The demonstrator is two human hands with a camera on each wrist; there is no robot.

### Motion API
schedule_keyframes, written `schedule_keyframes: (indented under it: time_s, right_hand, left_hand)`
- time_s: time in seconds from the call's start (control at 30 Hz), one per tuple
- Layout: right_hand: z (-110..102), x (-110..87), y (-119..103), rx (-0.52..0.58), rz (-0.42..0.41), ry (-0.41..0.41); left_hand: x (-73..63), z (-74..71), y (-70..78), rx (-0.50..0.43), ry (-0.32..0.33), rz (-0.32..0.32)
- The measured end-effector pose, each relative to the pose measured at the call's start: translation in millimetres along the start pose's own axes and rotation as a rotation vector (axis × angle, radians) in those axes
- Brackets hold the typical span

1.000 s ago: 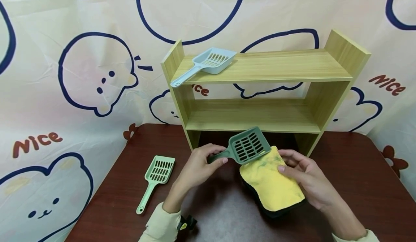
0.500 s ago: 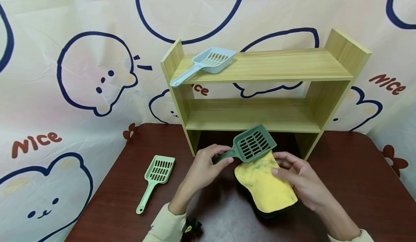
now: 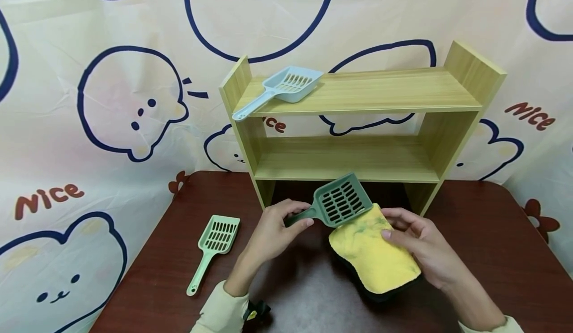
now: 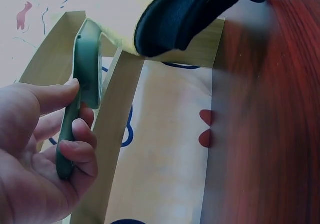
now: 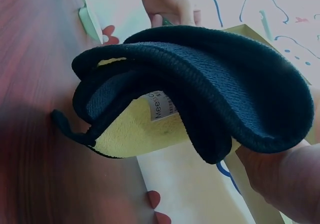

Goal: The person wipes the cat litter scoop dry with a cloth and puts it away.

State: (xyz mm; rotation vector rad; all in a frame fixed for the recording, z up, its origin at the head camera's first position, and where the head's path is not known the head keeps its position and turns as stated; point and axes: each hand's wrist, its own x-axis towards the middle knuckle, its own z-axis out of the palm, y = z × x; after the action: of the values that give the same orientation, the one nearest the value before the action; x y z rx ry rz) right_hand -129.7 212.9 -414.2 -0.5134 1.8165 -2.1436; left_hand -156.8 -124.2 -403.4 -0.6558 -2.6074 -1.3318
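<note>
My left hand [image 3: 270, 233] grips a dark green litter scoop [image 3: 341, 203] by its handle, with the slotted pan pointing up and right. In the left wrist view the fingers curl round the scoop's handle [image 4: 66, 151], thumb near the pan. My right hand [image 3: 427, 248] pinches a folded cloth [image 3: 378, 258], yellow on one face and black on the other. The cloth's upper corner, smudged green, meets the lower right edge of the pan. In the right wrist view the dark folds of the cloth [image 5: 210, 79] hang over a yellow inner layer with a label.
A light green litter scoop [image 3: 218, 236] lies on the dark red-brown table [image 3: 152, 278] at left. Behind my hands stands a wooden shelf [image 3: 349, 156]; a pale blue litter scoop [image 3: 291, 84] rests on its top board, handle over the front edge. A printed sheet [image 3: 134, 184] hangs behind.
Scoop and cloth shifted a little one way and back: half a second ago the scoop was further right and the cloth further left. Both hands keep their holds.
</note>
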Motion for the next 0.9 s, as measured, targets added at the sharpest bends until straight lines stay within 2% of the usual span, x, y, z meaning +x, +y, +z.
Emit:
schedule_keyframes:
  time_s: [0.37,0.6,0.9]
  right_hand:
    - [-7,-1.8,-2,0.01,-0.018,-0.007]
    - [0,0.0,2,0.012,-0.006,-0.03]
    - [10,2.1,7,0.001,0.014,-0.056]
  left_hand:
    - [-0.2,-2.8,-5.2,-0.005,-0.006,0.009]
    - [-1.1,0.8,-3.4,-0.014,-0.005,0.006]
    - [1.1,8.4,2.0,-0.023,-0.009,0.033]
